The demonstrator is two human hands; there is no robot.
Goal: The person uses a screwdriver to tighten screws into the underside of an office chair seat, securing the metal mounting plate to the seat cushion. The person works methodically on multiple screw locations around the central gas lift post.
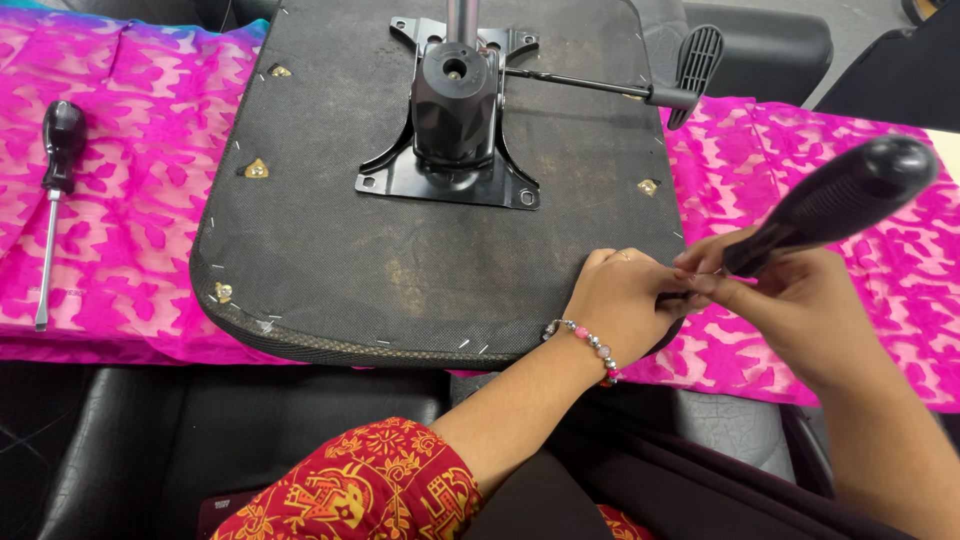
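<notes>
An upturned office chair seat (330, 250) lies on a pink patterned cloth, its black metal tilt mechanism (452, 115) facing up. My right hand (790, 310) grips a screwdriver with a thick black handle (840, 200), tilted with the tip down at the seat's near right corner. My left hand (625, 300), a beaded bracelet on its wrist, pinches the shaft near the tip; the tip itself is hidden under the fingers.
A second black-handled screwdriver (55, 190) lies on the pink cloth (130, 130) at the left. A lever with a black paddle (690, 65) sticks out right of the mechanism. Brass screw fittings (257, 169) dot the seat. Black chair cushions (240, 440) lie below.
</notes>
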